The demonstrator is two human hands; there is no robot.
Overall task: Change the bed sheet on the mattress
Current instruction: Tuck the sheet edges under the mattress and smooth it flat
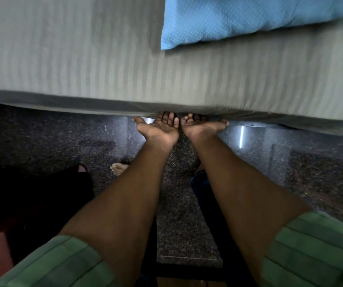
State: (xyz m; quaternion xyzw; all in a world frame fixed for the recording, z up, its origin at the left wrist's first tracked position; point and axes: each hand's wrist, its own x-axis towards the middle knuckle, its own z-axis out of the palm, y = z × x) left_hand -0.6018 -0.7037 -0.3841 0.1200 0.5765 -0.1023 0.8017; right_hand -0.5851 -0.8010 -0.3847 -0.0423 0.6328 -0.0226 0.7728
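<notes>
Head view: hands (179, 126) under sheet (104, 69) edge, running left-right.

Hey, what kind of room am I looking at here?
Most likely a bedroom. A mattress covered in a grey striped sheet fills the upper view, a blue dotted pillow lies on it, and the floor below is dark polished speckled stone.

Dark speckled granite floor (58, 129) w/ light glints

You have two hands here, left (159, 129) and right (200, 126), one sheet (83, 59), one pillow (239, 19), two sleeves (58, 264), one bare foot (119, 168).
</notes>
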